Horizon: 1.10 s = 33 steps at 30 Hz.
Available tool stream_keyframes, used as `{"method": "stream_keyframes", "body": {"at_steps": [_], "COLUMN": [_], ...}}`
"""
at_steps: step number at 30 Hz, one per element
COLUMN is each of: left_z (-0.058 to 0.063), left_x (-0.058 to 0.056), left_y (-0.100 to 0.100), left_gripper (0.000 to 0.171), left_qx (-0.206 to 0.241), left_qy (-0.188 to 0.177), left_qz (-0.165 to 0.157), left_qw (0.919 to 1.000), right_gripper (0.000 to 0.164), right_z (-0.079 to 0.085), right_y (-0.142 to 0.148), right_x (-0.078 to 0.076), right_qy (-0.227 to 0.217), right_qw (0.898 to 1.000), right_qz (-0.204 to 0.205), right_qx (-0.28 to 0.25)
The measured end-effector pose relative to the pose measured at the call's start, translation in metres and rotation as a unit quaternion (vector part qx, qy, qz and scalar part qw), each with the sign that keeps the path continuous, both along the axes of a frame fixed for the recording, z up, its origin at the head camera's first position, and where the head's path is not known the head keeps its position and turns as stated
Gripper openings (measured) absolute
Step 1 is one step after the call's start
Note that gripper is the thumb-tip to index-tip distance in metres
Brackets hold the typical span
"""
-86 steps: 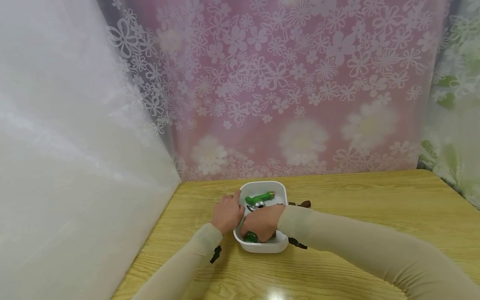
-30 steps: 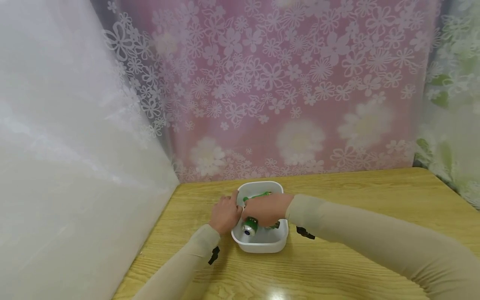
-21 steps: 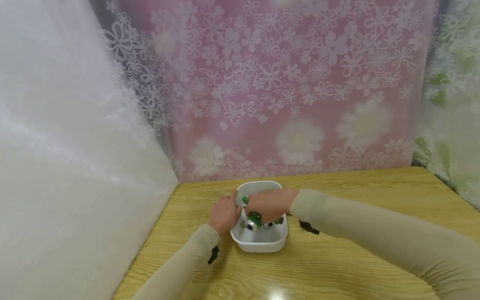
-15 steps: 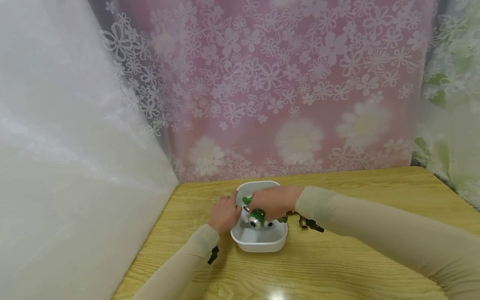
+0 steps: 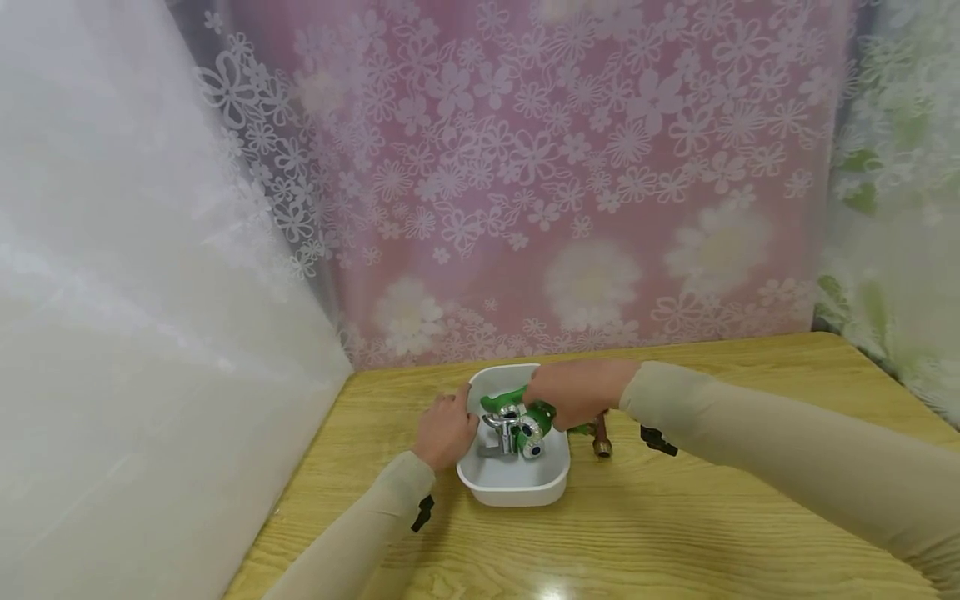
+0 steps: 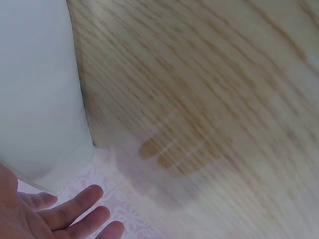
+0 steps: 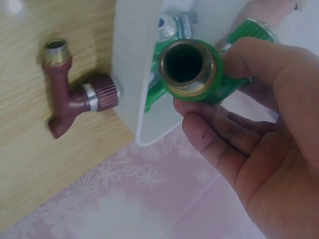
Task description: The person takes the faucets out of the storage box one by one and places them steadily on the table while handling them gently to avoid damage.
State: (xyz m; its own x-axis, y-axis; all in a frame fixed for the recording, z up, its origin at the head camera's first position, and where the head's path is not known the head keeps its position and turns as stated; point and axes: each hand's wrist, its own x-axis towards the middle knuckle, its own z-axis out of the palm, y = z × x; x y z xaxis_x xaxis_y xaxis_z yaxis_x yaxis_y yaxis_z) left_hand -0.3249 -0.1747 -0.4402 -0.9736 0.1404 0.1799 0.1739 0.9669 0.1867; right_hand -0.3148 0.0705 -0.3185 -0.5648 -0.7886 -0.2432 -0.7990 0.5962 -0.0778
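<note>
My right hand (image 5: 573,392) grips a green tap (image 7: 219,64) over the right rim of a white plastic box (image 5: 517,496). In the right wrist view, the tap's brass threaded end (image 7: 184,69) faces the camera. Inside the box lie other green taps (image 5: 495,401) with silver caps and a chrome piece (image 5: 504,427); some are partly hidden. My left hand (image 5: 444,432) rests at the box's left rim. In the left wrist view, that hand's fingers (image 6: 75,206) extend loosely beside the box wall (image 6: 37,89). Its thumb is not visible there.
A dark red tap (image 7: 62,94) with a brass thread lies on the wooden table (image 5: 675,517), just right of the box. Something green shows beside it (image 5: 583,429). A pink floral curtain (image 5: 480,275) hangs behind the table, and a white sheet (image 5: 150,333) hangs at the left.
My right hand has moved from the box's near end back and rightward to its right rim, with the green tap. More of the box's contents and the dark red tap show. My left hand stays put.
</note>
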Motion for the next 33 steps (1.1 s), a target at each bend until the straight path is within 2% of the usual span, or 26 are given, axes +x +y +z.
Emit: {"method": "stream_keyframes", "body": {"at_steps": [7,15,21,33], "left_z": [-0.002,-0.002,-0.003,0.002], "left_x": [-0.001,-0.001,-0.002,0.002], "left_y": [-0.001,-0.001,-0.001,0.001], "left_gripper": [0.055,0.055,0.055,0.055], "left_qx": [-0.003,0.0,0.003,-0.004], "left_qy": [-0.001,-0.003,-0.002,-0.009], "left_qz": [-0.001,0.002,0.005,0.007], "left_qw": [1.0,1.0,1.0,0.9999], "right_gripper": [0.031,0.031,0.017,0.018], "right_z": [-0.002,-0.014,-0.024,-0.037], "right_y": [0.022,0.046,0.064,0.091], "right_x": [-0.004,-0.008,-0.013,-0.017], "right_qy": [-0.007,0.0,0.001,-0.003], "right_qw": [1.0,0.999,0.999,0.997], "right_qz": [-0.015,-0.036,-0.045,-0.079], "right_qx": [-0.006,-0.011,-0.021,-0.025]}}
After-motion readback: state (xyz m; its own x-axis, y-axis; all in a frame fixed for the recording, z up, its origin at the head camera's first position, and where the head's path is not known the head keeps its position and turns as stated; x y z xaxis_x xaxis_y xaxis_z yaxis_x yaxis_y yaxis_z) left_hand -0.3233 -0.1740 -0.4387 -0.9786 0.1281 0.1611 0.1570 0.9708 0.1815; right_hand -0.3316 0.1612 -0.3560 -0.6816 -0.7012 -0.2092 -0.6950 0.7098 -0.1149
